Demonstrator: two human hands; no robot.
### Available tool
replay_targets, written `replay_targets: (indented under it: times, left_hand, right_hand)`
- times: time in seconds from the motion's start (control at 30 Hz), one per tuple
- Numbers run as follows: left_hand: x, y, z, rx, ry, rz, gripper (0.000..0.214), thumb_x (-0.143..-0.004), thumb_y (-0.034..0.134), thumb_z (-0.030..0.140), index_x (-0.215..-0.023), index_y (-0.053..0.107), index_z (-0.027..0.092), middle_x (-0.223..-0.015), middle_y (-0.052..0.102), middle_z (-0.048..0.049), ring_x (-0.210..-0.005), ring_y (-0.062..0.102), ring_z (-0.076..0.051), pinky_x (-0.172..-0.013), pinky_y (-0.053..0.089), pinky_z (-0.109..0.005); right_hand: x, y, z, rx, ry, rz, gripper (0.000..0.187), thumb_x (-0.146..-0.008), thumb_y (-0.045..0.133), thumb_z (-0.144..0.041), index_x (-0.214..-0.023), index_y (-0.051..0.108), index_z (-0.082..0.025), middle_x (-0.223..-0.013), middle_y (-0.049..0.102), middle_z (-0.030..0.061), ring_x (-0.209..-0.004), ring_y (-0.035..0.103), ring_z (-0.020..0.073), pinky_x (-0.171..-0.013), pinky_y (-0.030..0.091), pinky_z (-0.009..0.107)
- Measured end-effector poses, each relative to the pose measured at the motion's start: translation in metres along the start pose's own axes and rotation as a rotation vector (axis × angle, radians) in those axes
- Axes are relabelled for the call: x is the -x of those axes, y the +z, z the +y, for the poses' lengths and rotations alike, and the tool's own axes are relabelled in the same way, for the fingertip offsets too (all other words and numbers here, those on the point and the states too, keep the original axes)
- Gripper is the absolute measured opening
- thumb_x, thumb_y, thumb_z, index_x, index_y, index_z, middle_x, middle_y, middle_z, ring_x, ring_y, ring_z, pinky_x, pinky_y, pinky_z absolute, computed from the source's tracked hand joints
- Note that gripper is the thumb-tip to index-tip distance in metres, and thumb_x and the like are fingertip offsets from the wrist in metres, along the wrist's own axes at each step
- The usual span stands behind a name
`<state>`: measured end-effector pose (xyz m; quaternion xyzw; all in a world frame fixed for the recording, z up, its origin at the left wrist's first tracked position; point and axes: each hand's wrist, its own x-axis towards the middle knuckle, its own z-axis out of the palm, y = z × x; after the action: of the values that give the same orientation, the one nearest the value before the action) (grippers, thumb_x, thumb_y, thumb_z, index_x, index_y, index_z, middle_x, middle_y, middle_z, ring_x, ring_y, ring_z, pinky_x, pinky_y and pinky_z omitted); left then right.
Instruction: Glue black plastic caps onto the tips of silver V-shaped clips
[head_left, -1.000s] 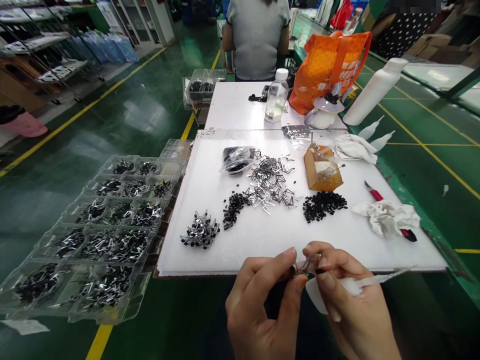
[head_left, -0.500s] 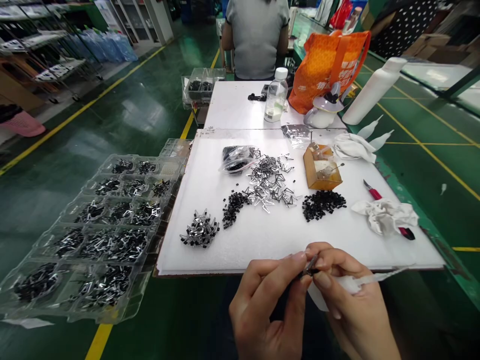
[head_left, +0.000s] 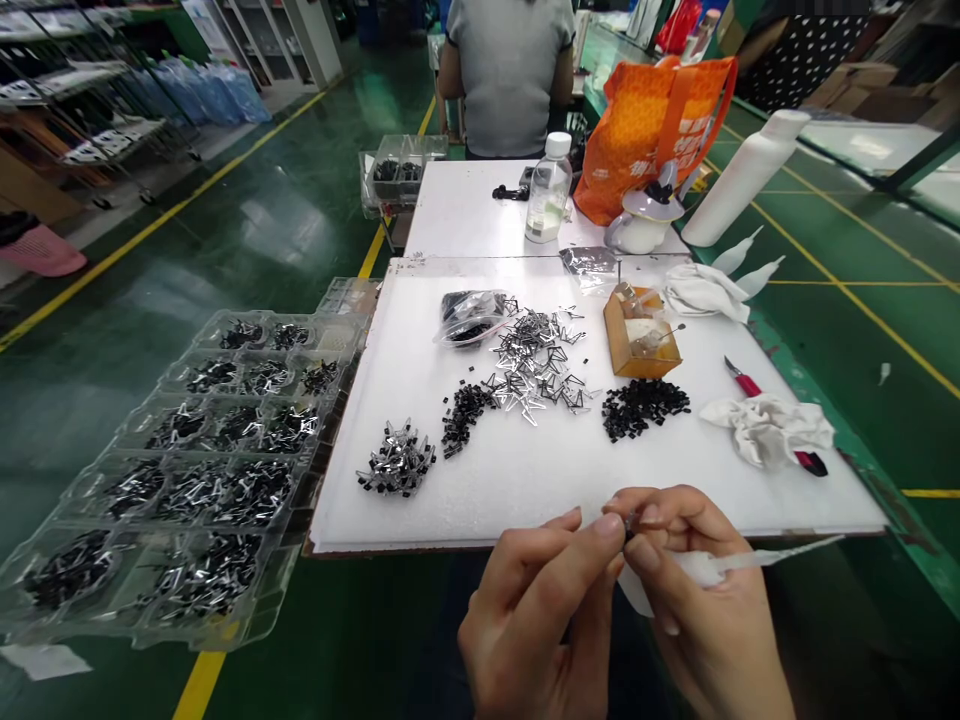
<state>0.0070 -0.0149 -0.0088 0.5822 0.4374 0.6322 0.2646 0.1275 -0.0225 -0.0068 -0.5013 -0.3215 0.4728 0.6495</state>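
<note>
My left hand [head_left: 536, 620] and my right hand [head_left: 701, 605] meet just below the near edge of the white foam board [head_left: 525, 470]. Both pinch a small black-and-metal part [head_left: 628, 527] between fingertips; most of it is hidden. My right hand also grips a white squeeze bottle with a long thin nozzle [head_left: 765, 558] pointing right. On the board lie a heap of bent metal clips [head_left: 536, 362], two heaps of small black pieces [head_left: 643, 408] [head_left: 463, 412], and a pile of assembled clips [head_left: 396, 467].
Clear plastic trays [head_left: 187, 470] full of parts stand left. An orange box [head_left: 641, 335], white rags [head_left: 769, 428], a red-handled knife [head_left: 750, 388], a water bottle [head_left: 547, 190], an orange bag [head_left: 652, 125] and a person in a grey shirt [head_left: 510, 70] are beyond.
My fingertips have closed tighter round the small part, which now shows less. The hands have shifted slightly right.
</note>
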Motion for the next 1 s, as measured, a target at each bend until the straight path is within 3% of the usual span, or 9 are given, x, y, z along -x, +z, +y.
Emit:
replay_targets:
  times: [0.1,0.3,0.47,0.6,0.8,1.0]
  left_hand:
    - [-0.0010,-0.0004,-0.0004,0.001,0.020,-0.009,0.057,-0.085,0.079,-0.002,-0.130,0.079,0.033,-0.092,0.080,0.0003,-0.076,0.078,-0.015,-0.078,0.069,-0.023]
    - [0.0016,0.0010,0.0006,-0.002,-0.015,0.019,0.056,-0.084,0.079,-0.003,-0.127,0.080,0.033,-0.092,0.081,0.0002,-0.082,0.079,-0.016,-0.077,0.069,-0.023]
    - [0.0012,0.0015,0.0011,-0.013,0.001,0.015,0.058,-0.083,0.078,-0.004,-0.127,0.080,0.034,-0.093,0.082,0.0005,-0.085,0.081,-0.018,-0.081,0.071,-0.029]
    - [-0.0006,0.0019,0.0013,-0.033,0.021,0.015,0.057,-0.083,0.078,-0.005,-0.125,0.080,0.035,-0.089,0.082,0.0018,-0.083,0.081,-0.018,-0.081,0.072,-0.030]
    - [-0.0005,-0.0005,-0.0029,0.018,-0.040,0.022,0.051,-0.084,0.080,0.000,-0.123,0.081,0.032,-0.092,0.081,0.0017,-0.079,0.078,-0.015,-0.076,0.069,-0.023]
    - [-0.0021,0.0011,0.0033,0.141,-0.259,0.020,0.042,-0.088,0.077,0.002,-0.116,0.082,0.033,-0.093,0.078,0.0025,-0.084,0.075,-0.011,-0.078,0.062,-0.014]
  right_hand:
    - [0.0006,0.0001,0.0001,-0.017,0.020,-0.017,0.014,-0.084,0.087,-0.021,-0.087,0.075,-0.027,-0.094,0.079,0.0032,-0.053,0.058,0.0062,-0.060,0.055,0.018]
    - [0.0015,0.0006,0.0004,-0.020,0.032,0.005,0.016,-0.082,0.089,-0.023,-0.086,0.073,-0.025,-0.095,0.079,0.0047,-0.050,0.056,0.0070,-0.059,0.057,0.022]
    - [0.0024,0.0034,0.0009,-0.006,0.021,0.025,0.015,-0.083,0.088,-0.023,-0.086,0.073,-0.025,-0.096,0.079,0.0053,-0.044,0.049,0.0052,-0.047,0.050,0.019]
    - [0.0030,0.0056,0.0019,0.013,-0.030,0.021,0.013,-0.084,0.086,-0.022,-0.087,0.074,-0.026,-0.095,0.079,0.0050,-0.052,0.060,0.0093,-0.052,0.055,0.020]
    - [0.0027,0.0052,0.0042,0.083,-0.124,0.037,0.015,-0.084,0.086,-0.018,-0.090,0.075,-0.027,-0.098,0.081,0.0055,-0.068,0.073,0.0142,-0.063,0.062,0.022]
    - [0.0072,0.0082,0.0060,0.207,-0.208,0.110,0.019,-0.082,0.089,-0.021,-0.096,0.078,-0.028,-0.096,0.081,0.0054,-0.082,0.076,0.0183,-0.077,0.063,0.027]
